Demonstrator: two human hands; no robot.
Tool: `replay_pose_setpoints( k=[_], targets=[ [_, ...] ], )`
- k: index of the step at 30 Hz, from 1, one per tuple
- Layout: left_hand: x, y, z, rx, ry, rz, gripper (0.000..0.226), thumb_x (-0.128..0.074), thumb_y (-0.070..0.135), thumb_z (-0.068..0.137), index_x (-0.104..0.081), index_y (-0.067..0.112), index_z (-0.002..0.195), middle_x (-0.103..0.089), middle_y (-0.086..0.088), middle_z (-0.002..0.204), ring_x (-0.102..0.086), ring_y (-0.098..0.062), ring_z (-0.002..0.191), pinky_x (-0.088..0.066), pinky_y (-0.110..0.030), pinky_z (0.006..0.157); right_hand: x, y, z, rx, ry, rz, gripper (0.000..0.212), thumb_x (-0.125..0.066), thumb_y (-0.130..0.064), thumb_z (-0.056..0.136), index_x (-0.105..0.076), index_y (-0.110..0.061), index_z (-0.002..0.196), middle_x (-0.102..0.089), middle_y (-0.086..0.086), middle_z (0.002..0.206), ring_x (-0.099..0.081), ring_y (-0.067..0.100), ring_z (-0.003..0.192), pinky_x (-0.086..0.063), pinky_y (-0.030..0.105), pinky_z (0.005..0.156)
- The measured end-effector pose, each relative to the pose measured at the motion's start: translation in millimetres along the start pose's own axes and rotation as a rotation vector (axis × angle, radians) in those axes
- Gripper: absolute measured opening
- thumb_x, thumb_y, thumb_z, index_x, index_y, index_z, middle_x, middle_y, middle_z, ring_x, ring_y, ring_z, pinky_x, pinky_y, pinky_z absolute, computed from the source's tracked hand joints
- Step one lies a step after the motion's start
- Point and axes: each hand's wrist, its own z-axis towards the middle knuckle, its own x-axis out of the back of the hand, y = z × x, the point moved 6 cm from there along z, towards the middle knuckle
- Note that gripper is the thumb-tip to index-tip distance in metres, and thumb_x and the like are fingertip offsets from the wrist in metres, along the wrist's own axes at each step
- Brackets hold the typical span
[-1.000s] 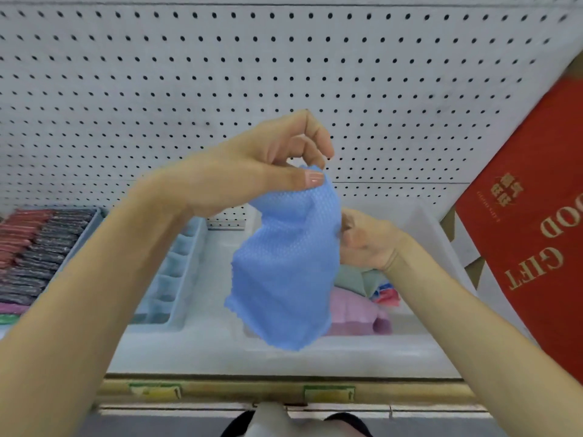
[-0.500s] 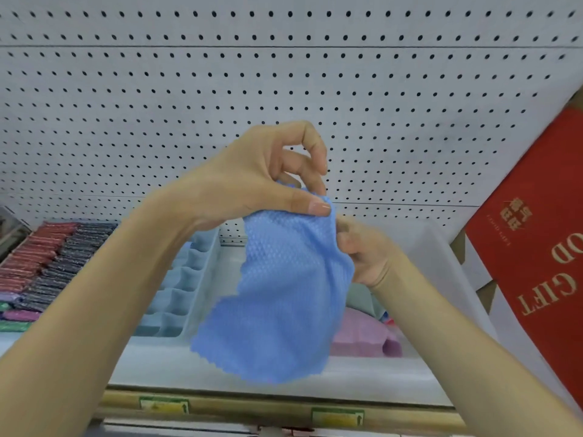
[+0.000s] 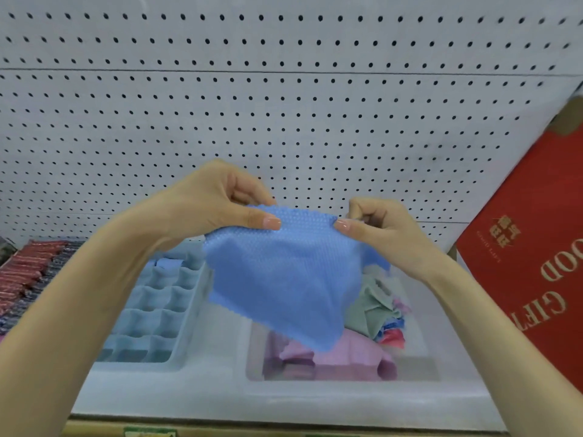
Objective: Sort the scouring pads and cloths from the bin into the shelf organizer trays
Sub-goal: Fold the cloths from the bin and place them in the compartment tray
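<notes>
A blue textured cloth (image 3: 284, 275) hangs spread out above the shelf, held by its top edge. My left hand (image 3: 208, 203) pinches its upper left corner and my right hand (image 3: 378, 225) pinches its upper right corner. Below it stands a clear bin (image 3: 419, 370) holding a pink cloth (image 3: 344, 357), a green cloth (image 3: 369, 307) and small red and blue pieces. To the left sits a light-blue organizer tray (image 3: 151, 313) with several square cells; a blue item lies in a far cell (image 3: 165, 264).
A white pegboard (image 3: 284, 105) backs the shelf. Rows of dark red and black packs (image 3: 22, 279) lie at the far left. A red gift box (image 3: 536, 263) leans at the right. The shelf's front edge (image 3: 252, 424) runs along the bottom.
The cloth went from hanging bunched under my left hand to being stretched flat between both hands. My right hand came up from behind the cloth and took its right corner.
</notes>
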Motion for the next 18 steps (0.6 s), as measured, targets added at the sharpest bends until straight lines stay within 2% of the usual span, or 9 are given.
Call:
replay_pose_setpoints(
  k=[2,3,5,8,13,15,17,18],
  targets=[
    [4,0,0,0.012,0.010,-0.009,0.023,-0.092,0.024,0.051,-0.072,0.019,0.061,-0.070,-0.009,0.069,-0.061,-0.013,0.059,-0.048,-0.020,0.055,3,-4,2,0.030,0.031,-0.048,0.037,-0.067,-0.023,0.079,-0.039,-0.015,0.057,-0.030,-0.005,0.048,-0.023,0.008,0.047,-0.019,0.016,0.045],
    [9,-1,0,0.020,0.033,-0.035,0.025,-0.092,0.028,0.049,-0.071,0.018,0.060,-0.068,-0.008,0.066,-0.060,-0.012,0.057,-0.047,-0.018,0.053,6,-4,3,0.026,0.044,-0.064,0.035,-0.071,-0.021,0.078,-0.044,-0.014,0.058,-0.036,-0.002,0.047,-0.027,0.010,0.046,-0.022,0.016,0.044],
    [20,-4,1,0.009,0.097,-0.101,0.033,-0.087,0.045,0.051,-0.070,0.019,0.060,-0.066,-0.002,0.063,-0.060,-0.010,0.055,-0.047,-0.016,0.053,10,-4,3,-0.002,0.047,-0.057,0.028,-0.078,-0.009,0.076,-0.054,-0.012,0.061,-0.055,-0.002,0.051,-0.045,0.008,0.047,-0.034,0.014,0.046],
    [33,-11,1,-0.035,0.156,-0.137,0.059,-0.087,0.065,0.032,-0.074,0.021,0.069,-0.069,0.003,0.070,-0.064,-0.008,0.064,-0.052,-0.015,0.060,18,2,1,-0.066,0.044,-0.004,0.011,-0.074,-0.001,0.075,-0.067,-0.006,0.070,-0.067,-0.007,0.063,-0.061,0.005,0.060,-0.046,0.014,0.057],
    [39,-31,1,0.015,0.229,-0.252,0.063,-0.091,0.057,0.029,-0.076,0.017,0.076,-0.073,-0.002,0.079,-0.068,-0.012,0.070,-0.055,-0.019,0.061,42,13,-4,-0.153,0.177,0.011,0.011,-0.073,-0.001,0.077,-0.070,-0.008,0.069,-0.068,-0.002,0.064,-0.061,0.009,0.062,-0.045,0.016,0.060],
    [43,-41,2,0.042,0.341,-0.306,0.048,-0.090,0.047,0.043,-0.076,0.016,0.076,-0.072,-0.005,0.082,-0.068,-0.014,0.072,-0.055,-0.019,0.060,48,18,-5,-0.174,0.242,0.015,0.015,-0.071,-0.002,0.079,-0.071,-0.011,0.067,-0.066,-0.001,0.063,-0.059,0.010,0.059,-0.046,0.018,0.059],
    [43,-49,4,0.075,0.424,-0.372,0.019,-0.083,0.023,0.062,-0.076,0.016,0.079,-0.070,-0.009,0.083,-0.066,-0.018,0.074,-0.056,-0.019,0.063,53,22,-5,-0.185,0.306,0.038,0.023,-0.069,-0.004,0.082,-0.074,-0.018,0.064,-0.068,-0.001,0.064,-0.060,0.011,0.060,-0.047,0.020,0.058],
    [41,-52,5,0.088,0.454,-0.404,0.012,-0.078,0.013,0.070,-0.075,0.014,0.081,-0.069,-0.005,0.079,-0.066,-0.016,0.072,-0.056,-0.018,0.064,54,24,-5,-0.190,0.325,0.050,0.026,-0.067,-0.007,0.084,-0.075,-0.020,0.064,-0.070,-0.002,0.067,-0.061,0.012,0.062,-0.048,0.020,0.058]
  ],
)
